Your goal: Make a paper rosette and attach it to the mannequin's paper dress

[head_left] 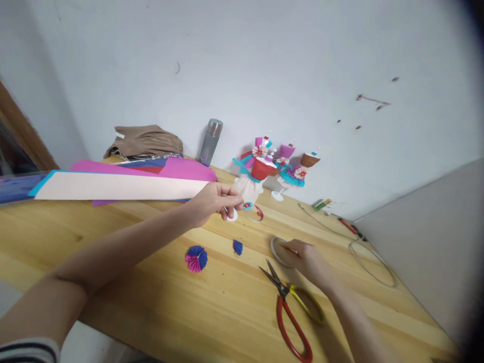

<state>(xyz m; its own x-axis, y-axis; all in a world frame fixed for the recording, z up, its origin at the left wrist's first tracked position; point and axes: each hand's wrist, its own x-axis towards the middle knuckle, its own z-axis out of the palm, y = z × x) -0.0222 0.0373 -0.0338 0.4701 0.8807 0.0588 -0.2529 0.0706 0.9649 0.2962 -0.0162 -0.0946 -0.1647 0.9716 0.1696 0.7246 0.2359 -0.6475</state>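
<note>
My left hand (223, 199) is raised over the middle of the table, its thumb and fingers pinched together; what they hold, if anything, I cannot make out. Just behind its fingertips stands a paper dress figure (260, 169) with a red top and a pale skirt. A band with red and blue bits (259, 214) lies beside those fingertips. My right hand (304, 257) has its fingers closed on a roll of tape (273, 246) at the tabletop. Scissors (282, 290) with red and yellow handles lie by my right wrist. A pleated blue and pink rosette (196, 258) and a small blue pleated piece (238, 247) lie nearer me.
More paper dress figures (293, 174) stand along the wall. A grey bottle (210, 141), brown cloth (147, 141) and coloured paper sheets (124, 185) are at the back left. A thin cable (372, 272) and a red cutter (347, 225) lie at the right.
</note>
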